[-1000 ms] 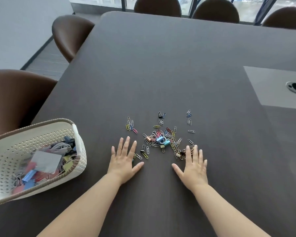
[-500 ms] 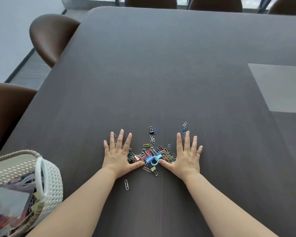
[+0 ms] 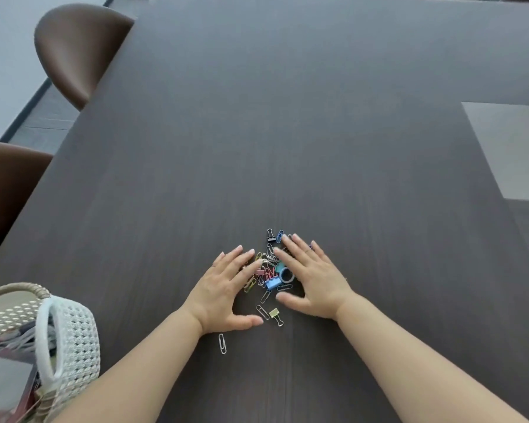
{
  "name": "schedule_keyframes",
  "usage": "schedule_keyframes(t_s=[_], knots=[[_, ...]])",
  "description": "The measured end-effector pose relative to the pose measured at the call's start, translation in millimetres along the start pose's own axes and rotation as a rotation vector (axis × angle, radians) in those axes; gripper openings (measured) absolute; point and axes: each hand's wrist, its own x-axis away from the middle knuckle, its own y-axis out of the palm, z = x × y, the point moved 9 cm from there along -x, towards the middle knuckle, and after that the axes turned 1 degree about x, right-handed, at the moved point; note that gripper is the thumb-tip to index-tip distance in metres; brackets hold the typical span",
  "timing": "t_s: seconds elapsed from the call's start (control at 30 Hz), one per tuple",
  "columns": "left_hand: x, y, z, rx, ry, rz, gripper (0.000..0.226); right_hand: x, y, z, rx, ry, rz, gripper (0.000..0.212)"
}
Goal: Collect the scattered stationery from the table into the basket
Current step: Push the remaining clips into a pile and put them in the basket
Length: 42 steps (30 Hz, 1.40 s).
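The basket (image 3: 71, 334) is cut off at the lower left corner, its contents blurred. On the worktop (image 3: 287, 117) the left hand (image 3: 223, 288) and right hand (image 3: 312, 279) lie flat, fingers spread, each grip released, flanking a clip pile (image 3: 269, 273) whose edges they hide. A lone paperclip (image 3: 222, 343) beside the left wrist lies with its long axis running away from the person

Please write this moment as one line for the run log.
phase: gathering | hands: left, right flat, open | clips: piled between | basket: left
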Motion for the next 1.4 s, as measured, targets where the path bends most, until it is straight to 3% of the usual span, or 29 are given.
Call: schedule_keyframes(t_s=[0.07, 0.13, 0.3, 0.4, 0.53, 0.77, 0.9, 1.07, 1.23, 1.4], knots=[[10, 5, 10, -0.091, 0.01, 0.008, 0.099, 10, 8, -11, 0.059, -0.002, 0.079, 0.084], [18, 10, 14, -0.151, -0.017, 0.038, 0.093, 18, 7, -17, 0.041, 0.028, 0.235, 0.068], [35, 3, 19, -0.079, -0.105, 0.26, 0.052, 31, -5, -20, 0.051, 0.048, 0.547, 0.04], [35, -4, 19, -0.117, -0.155, 0.302, 0.053, 30, -3, -21, 0.099, 0.055, 0.554, 0.035], [31, 0, 22, -0.231, -0.135, 0.238, 0.076, 30, -3, -18, 0.178, 0.095, 0.561, 0.057], [33, 0, 25, -0.218, -0.058, 0.32, 0.031, 33, -5, -23, 0.187, 0.052, 0.608, 0.035], [32, -4, 27, -0.221, -0.062, 0.337, 0.035, 38, -7, -25, 0.203, 0.069, 0.658, 0.026], [34, -10, 29, -0.201, -0.056, 0.387, 0.034, 40, -12, -26, 0.23, 0.104, 0.695, 0.032], [37, -16, 29, -0.163, -0.113, 0.374, 0.032, 46, -13, -23, 0.169, 0.146, 0.641, 0.027], [55, -35, 25, -0.062, -0.214, 0.393, 0.034, 58, -22, -20, 0.067, 0.221, 0.586, 0.04]])
